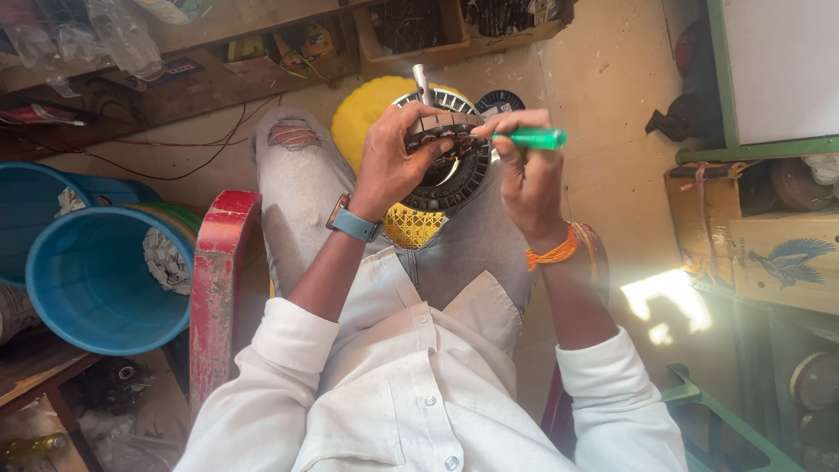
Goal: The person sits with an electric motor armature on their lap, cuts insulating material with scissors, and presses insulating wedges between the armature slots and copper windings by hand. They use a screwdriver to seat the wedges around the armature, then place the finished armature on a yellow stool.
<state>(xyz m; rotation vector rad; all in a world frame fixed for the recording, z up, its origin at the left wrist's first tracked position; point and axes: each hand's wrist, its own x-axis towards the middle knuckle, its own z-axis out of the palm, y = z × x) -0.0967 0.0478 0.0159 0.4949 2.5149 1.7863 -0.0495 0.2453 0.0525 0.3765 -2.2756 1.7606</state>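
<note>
Both arms reach forward over the person's lap, elbows bent. The left hand (391, 156) curls its fingers (426, 121) closed in a grip; the right hand (524, 175), just beside the left hand, pinches shut, wrist bent.

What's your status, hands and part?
Left hand gripping motor stator on lap. Right hand holds green-handled tool at its rim. Nothing blocking.

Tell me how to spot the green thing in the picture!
Find the person's lap, where the round motor part with a metal shaft rests. The right hand beside it holds the green-handled tool. It is the only bright green stick there, lying sideways across the fingers.
</note>
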